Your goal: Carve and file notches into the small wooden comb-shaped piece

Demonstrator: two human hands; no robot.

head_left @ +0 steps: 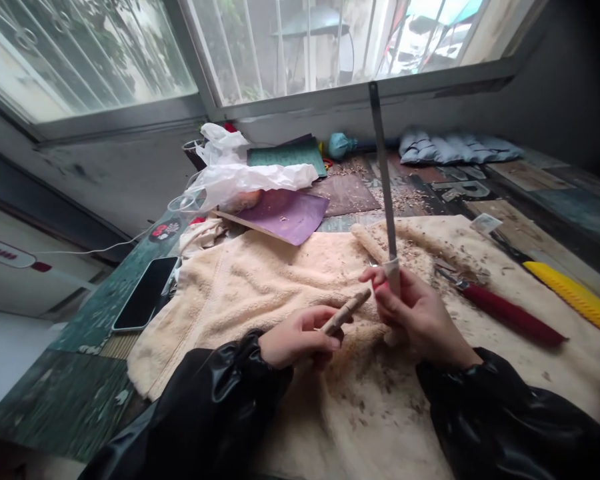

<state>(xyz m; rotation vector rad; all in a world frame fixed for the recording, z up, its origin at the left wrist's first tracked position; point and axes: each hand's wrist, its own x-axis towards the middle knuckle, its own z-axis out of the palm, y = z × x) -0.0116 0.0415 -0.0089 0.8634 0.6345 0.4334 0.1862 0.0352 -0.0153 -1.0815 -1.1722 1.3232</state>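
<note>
My left hand (305, 335) is closed around a short wooden stick (347, 312), which slants up to the right and has a darker tip. My right hand (417, 310) grips a long, narrow, dark metal blade (383, 167) by its pale wrapped handle (393, 275). The blade points nearly straight up. Something small and red shows at the right fingertips. The stick's tip lies close to the right fingers; I cannot tell whether they touch. Beneath both hands spreads a cream towel (240, 287) strewn with wood shavings.
To the right lie a red-handled tool (513, 313) and a yellow-handled tool (575, 293). A phone (147, 293) rests at the left. Further back are a purple sheet (285, 215), a white plastic bag (260, 179), a green mat (287, 155) and a grey-blue padded bundle (457, 147) below the window.
</note>
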